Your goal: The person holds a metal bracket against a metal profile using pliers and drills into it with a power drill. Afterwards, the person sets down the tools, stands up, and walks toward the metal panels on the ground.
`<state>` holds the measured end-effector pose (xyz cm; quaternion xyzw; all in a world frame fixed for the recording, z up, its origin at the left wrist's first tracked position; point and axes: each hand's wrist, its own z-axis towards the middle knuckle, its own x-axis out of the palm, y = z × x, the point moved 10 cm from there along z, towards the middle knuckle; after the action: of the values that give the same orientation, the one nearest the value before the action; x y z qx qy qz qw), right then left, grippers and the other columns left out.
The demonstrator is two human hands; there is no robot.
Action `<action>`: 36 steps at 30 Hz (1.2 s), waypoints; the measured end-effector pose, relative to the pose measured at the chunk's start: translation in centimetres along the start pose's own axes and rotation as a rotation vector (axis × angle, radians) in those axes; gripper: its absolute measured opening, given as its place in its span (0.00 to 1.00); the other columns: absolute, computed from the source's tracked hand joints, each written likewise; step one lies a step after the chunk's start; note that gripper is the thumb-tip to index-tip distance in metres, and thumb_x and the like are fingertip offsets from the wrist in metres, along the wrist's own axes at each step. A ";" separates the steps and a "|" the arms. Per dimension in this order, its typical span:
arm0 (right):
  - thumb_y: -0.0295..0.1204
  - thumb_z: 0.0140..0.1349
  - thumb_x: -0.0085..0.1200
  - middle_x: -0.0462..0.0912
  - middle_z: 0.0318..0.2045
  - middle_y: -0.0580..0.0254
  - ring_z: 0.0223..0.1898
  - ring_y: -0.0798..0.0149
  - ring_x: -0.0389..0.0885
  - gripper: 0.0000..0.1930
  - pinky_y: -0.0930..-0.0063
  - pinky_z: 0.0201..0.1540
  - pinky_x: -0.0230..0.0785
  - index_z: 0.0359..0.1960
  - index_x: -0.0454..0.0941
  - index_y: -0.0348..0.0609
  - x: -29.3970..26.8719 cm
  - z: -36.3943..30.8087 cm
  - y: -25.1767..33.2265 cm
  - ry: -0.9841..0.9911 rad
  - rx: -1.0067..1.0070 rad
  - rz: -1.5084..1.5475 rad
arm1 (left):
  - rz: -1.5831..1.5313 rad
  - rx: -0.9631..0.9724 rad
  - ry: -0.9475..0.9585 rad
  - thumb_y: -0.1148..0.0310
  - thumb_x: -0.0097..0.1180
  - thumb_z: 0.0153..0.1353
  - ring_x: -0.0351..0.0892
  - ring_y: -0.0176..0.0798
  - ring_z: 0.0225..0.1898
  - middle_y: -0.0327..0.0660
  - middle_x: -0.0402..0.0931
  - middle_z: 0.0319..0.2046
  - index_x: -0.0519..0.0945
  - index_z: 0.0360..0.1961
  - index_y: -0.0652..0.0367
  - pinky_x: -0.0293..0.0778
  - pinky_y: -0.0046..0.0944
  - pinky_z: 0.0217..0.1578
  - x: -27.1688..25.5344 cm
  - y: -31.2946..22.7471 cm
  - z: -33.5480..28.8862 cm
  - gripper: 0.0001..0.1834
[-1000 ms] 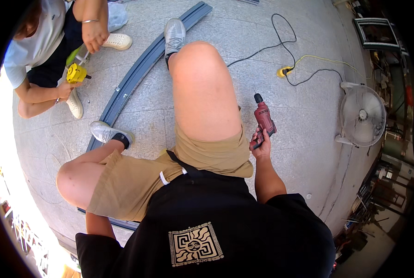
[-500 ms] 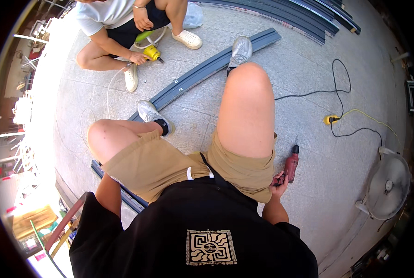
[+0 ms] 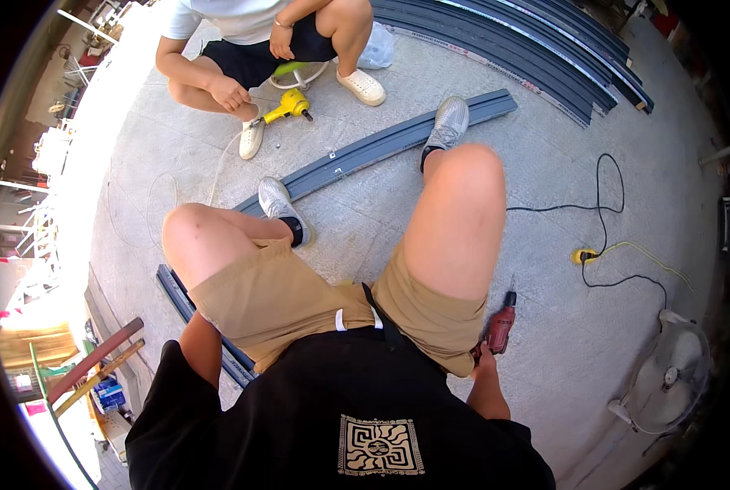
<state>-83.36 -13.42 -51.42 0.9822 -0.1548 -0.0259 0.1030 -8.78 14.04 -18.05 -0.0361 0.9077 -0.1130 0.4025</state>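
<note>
My right hand (image 3: 484, 359) is closed round the handle of a red power drill (image 3: 500, 327), beside my right thigh. The drill's bit points away from me, just over the concrete floor or resting on it; I cannot tell which. My left forearm (image 3: 202, 347) reaches down beside my left thigh, which hides the hand. Near that arm lies a dark grey metal profile (image 3: 236, 363). In front of me another long grey profile (image 3: 381, 147) runs slantwise across the floor, with both my shoes at it.
A person (image 3: 255, 49) squats ahead on the left. At their feet lies a yellow power tool (image 3: 291, 104) with a thin hose. Long dark profiles (image 3: 496, 51) are stacked at the far right. A black cable (image 3: 600, 196), a yellow socket (image 3: 583, 256) and a fan (image 3: 667, 376) are on the right.
The view has shifted, so the floor and legs sit lower. The other person's hand has come off the yellow tool. The red drill has tilted further to the right, still in my right hand.
</note>
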 end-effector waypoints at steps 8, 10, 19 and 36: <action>0.42 0.72 0.64 0.88 0.34 0.59 0.29 0.56 0.86 0.13 0.54 0.30 0.82 0.47 0.84 0.46 -2.7 2.5 2.9 -0.183 -0.065 -0.646 | -0.025 0.023 0.098 0.47 0.53 0.79 0.87 0.53 0.38 0.55 0.88 0.37 0.85 0.47 0.65 0.77 0.54 0.40 3.5 2.2 1.1 0.27; 0.36 0.67 0.65 0.90 0.40 0.53 0.37 0.51 0.90 0.13 0.51 0.37 0.84 0.48 0.86 0.42 1.1 -1.9 3.7 -0.269 -0.093 -0.806 | 0.012 0.029 0.103 0.47 0.53 0.79 0.87 0.53 0.38 0.55 0.88 0.37 0.85 0.47 0.65 0.77 0.53 0.40 3.7 2.4 1.3 0.27; 0.21 0.69 0.54 0.84 0.33 0.64 0.32 0.68 0.84 0.05 0.70 0.32 0.80 0.42 0.83 0.40 14.5 -20.4 19.5 -0.074 -0.942 -0.185 | 0.033 0.093 0.256 0.47 0.53 0.80 0.88 0.51 0.37 0.54 0.88 0.37 0.85 0.46 0.65 0.77 0.53 0.39 10.9 4.2 2.3 0.27; 0.27 0.67 0.61 0.82 0.25 0.58 0.21 0.57 0.82 0.11 0.66 0.21 0.70 0.26 0.83 0.37 44.4 -81.8 3.5 2.355 -1.251 -0.269 | 0.013 0.050 0.247 0.48 0.52 0.80 0.88 0.49 0.37 0.52 0.89 0.37 0.84 0.46 0.64 0.77 0.51 0.38 14.8 5.4 1.7 0.26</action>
<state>-35.42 -14.53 28.39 0.2149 0.1603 0.7540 0.5997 -17.37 16.70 -31.08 -0.0060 0.9475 -0.1364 0.2891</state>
